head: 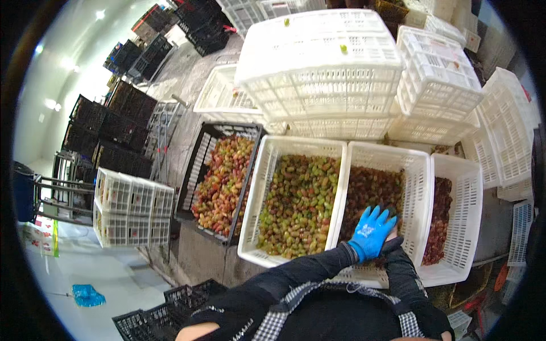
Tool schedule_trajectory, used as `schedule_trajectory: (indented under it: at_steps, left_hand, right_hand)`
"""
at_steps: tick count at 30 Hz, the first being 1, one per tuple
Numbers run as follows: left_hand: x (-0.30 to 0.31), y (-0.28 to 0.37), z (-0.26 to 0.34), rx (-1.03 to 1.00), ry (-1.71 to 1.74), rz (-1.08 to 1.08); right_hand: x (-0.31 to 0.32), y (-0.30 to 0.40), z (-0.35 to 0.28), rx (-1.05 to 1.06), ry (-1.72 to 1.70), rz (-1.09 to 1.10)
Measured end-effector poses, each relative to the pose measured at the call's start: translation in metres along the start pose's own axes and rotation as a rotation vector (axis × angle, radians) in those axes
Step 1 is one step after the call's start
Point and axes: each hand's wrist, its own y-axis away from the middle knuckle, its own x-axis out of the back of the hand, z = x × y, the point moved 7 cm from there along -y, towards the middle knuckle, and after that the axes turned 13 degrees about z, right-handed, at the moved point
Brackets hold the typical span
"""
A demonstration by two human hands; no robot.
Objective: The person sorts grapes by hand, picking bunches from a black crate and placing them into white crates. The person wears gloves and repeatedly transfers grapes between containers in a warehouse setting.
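My left hand (370, 234), in a blue glove, lies back up with its fingers apart over the dark red grapes (369, 183) in a white plastic crate (416, 170). Close against it on the right is my right hand (393, 238), partly covered by the left. Some skin and dark cloth show there; its fingers are too unclear to read. Left of this crate, another white crate (266, 153) holds loose green and reddish grapes (298, 204). Farther left, red and yellowish grapes (224, 183) fill part of a black crate (187, 192).
A narrower-looking white crate (465, 217) with dark red grapes (439, 221) adjoins on the right. Large white crates (324, 81) stand stacked beyond, two green grapes on top. More white crates (132, 209) and black crates (128, 123) are at the left.
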Motion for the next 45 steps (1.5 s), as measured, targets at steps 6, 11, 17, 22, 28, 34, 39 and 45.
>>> schedule_trajectory:
  at_steps: [6, 11, 17, 22, 28, 34, 39, 45]
  left_hand:
    - [-0.011, -0.001, 0.005, 0.011, -0.122, -0.263]
    - [0.050, -0.022, 0.027, -0.031, 0.087, 0.201]
    - [-0.003, -0.005, 0.001, 0.037, -0.168, -0.096]
    - [0.026, -0.017, 0.020, 0.001, 0.062, 0.123]
    - [0.016, 0.005, 0.011, 0.027, 0.007, 0.133]
    - [0.001, 0.016, 0.014, 0.024, -0.011, -0.012]
    - [0.042, 0.020, -0.001, 0.087, 0.054, 0.183]
    - [0.011, 0.033, -0.012, 0.042, 0.025, 0.076]
  right_hand:
    - [0.004, -0.008, 0.012, -0.010, 0.063, -0.005]
    - [0.051, 0.001, -0.046, 0.043, -0.127, 0.208]
    - [-0.017, -0.014, 0.021, -0.005, 0.171, -0.025]
    - [0.042, -0.003, -0.032, 0.108, -0.152, 0.439]
    - [0.018, -0.016, -0.019, 0.067, -0.010, 0.221]
    - [-0.064, 0.001, 0.076, 0.095, -1.071, -0.125]
    - [0.075, -0.009, -0.075, 0.025, -0.096, 0.284]
    - [-0.006, -0.048, 0.027, 0.141, 0.416, 0.071]
